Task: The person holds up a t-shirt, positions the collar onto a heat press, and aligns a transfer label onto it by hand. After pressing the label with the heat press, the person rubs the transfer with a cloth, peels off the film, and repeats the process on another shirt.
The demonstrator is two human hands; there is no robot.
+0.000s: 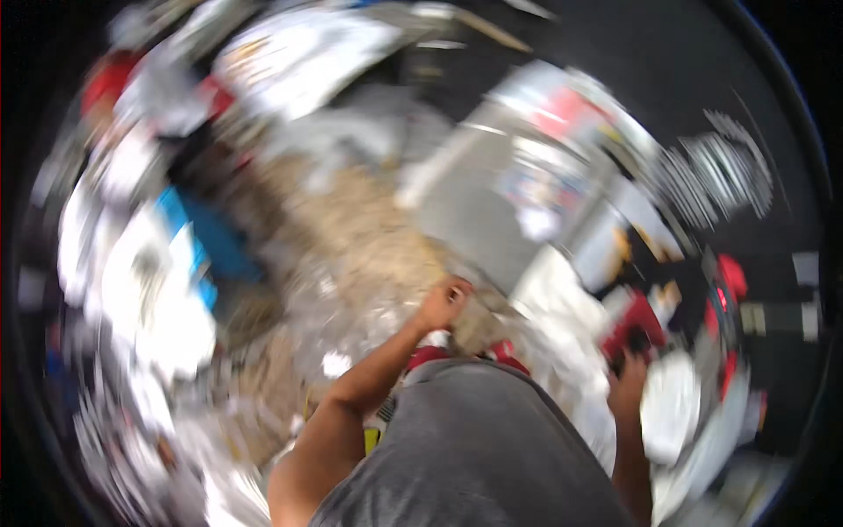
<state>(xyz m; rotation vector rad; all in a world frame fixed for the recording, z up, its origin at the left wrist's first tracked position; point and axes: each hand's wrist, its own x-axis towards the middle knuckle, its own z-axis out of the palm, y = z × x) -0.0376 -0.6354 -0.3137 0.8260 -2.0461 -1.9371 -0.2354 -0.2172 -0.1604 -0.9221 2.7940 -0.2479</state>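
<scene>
My left hand is curled closed low in the middle, above brown debris and crumpled clear plastic; whatever it holds, if anything, is too blurred to make out. My right hand grips a red-and-black object at the lower right, beside white sheeting. My red footwear shows at the edge of my grey shirt.
Grey boards with papers lie ahead on the right. Piles of white material, a blue piece and red items crowd the left. Stacked material stands at the right, near dark flooring.
</scene>
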